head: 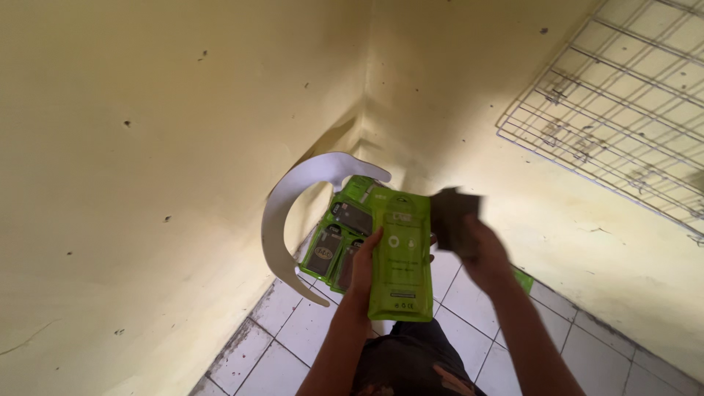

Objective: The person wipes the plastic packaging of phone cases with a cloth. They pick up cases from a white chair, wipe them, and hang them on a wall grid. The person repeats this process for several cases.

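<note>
Green flat package [401, 257] stands upright in the left hand [364, 265], fingers clamped on its left edge; right hand [480, 249] pinches a dark card [451, 218] beside it.

Bright green packet [400, 257], dark grey card [451, 218], white curved panel [293, 209], pale yellow walls [147, 147].

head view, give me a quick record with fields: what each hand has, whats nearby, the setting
left hand: left hand holds a flat green packet upright by its left edge
right hand: right hand holds a dark flat piece, blurred, just right of the packet's top
behind the packet: more green packets with dark windows, stacked near the wall corner
nearby: white curved panel leaning at the corner; wire grid on the right wall
floor: white tiled floor
walls: yellow walls with small marks
</note>
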